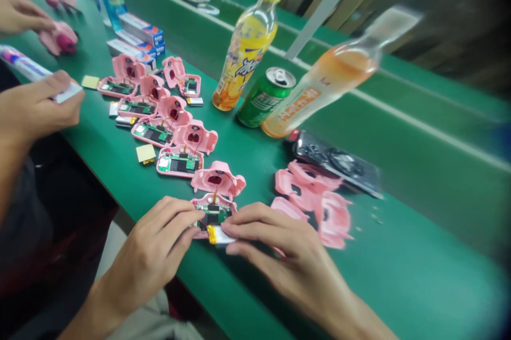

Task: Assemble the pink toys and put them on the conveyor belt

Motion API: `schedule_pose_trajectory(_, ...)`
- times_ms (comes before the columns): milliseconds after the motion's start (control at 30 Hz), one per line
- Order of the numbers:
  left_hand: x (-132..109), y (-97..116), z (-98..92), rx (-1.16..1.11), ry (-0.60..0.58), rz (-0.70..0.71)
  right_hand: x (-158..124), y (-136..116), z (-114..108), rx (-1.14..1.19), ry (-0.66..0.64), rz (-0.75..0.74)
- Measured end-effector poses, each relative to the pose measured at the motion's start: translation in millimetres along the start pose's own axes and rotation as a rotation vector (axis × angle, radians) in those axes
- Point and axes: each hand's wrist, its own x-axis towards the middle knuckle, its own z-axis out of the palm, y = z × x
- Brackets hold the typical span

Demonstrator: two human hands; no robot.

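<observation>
In the head view a pink plastic case half (198, 202) holding a green circuit board (217, 215) lies at the table's near edge. Its matching pink shell (219, 180) rests just behind, joined by a thin ribbon and wire. My left hand (157, 247) is closed, its fingertips gripping the case's left edge. Between the thumb and fingers of my right hand (281, 249) is a silver pouch battery (222, 234) with yellow tape at one end. The battery is over the front of the case; whether it touches the board I cannot tell.
Several opened pink cases (154, 131) with boards run leftward, with loose batteries (146, 154) beside them. Behind stand a yellow-capped bottle (245, 47), a green can (266, 98) and a tilted orange drink bottle (319, 92). A phone (339, 162) and pink shells (333, 217) lie right. Another person's hands work left.
</observation>
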Motion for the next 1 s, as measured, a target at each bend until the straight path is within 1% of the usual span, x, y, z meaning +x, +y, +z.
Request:
schedule_pose_trajectory(67, 4.1, 1.0, 1.8, 0.006, 0.016, -0.065, 1.2, -2.1, -0.2, -0.005, -0.015, 0.018)
schedule_pose_trajectory(100, 6.0, 1.1, 2.4, 0.005, 0.016, -0.075, 1.5, -3.5, -0.7, -0.001, -0.016, 0.031)
schedule_pose_trajectory(200, 8.2, -0.4, 4.6, -0.004, -0.017, -0.027, 2.4, -5.6, -2.8, 0.008, -0.015, 0.073)
schedule_pose_trajectory(300, 4.5, -2.7, 9.2, 0.028, 0.004, 0.020, 4.4, -3.1, -2.1, -0.016, -0.007, 0.091)
schedule_pose_trajectory(367, 1.3, -3.2, 12.5, 0.039, 0.042, 0.011, 6.3, -0.7, 1.0, -0.037, 0.005, 0.096)
schedule_pose_trajectory(467, -0.3, -1.8, 15.0, 0.032, 0.066, -0.021, 8.5, 1.0, 6.6, -0.048, -0.002, 0.081)
schedule_pose_trajectory(700, 4.9, 1.6, 15.6, 0.025, 0.111, -0.027, 9.5, 2.3, 11.7, -0.057, -0.080, 0.094)
schedule_pose_trajectory(767, 4.1, 0.7, 15.7, 0.011, 0.111, -0.017, 10.2, 0.5, 12.0, -0.111, -0.106, 0.091)
schedule_pose_trajectory(833, 1.2, -0.5, 14.4, 0.015, 0.075, 0.007, 10.5, -3.6, 11.8, -0.219, -0.136, 0.069)
schedule_pose_trajectory(933, -4.7, -2.2, 10.6, 0.124, -0.015, 0.069, 7.9, -10.9, 12.3, -0.425, -0.174, -0.007)
schedule_pose_trajectory(1000, -7.3, -3.2, 8.1, 0.188, -0.052, 0.096, 3.3, -12.7, 15.5, -0.525, -0.145, -0.046)
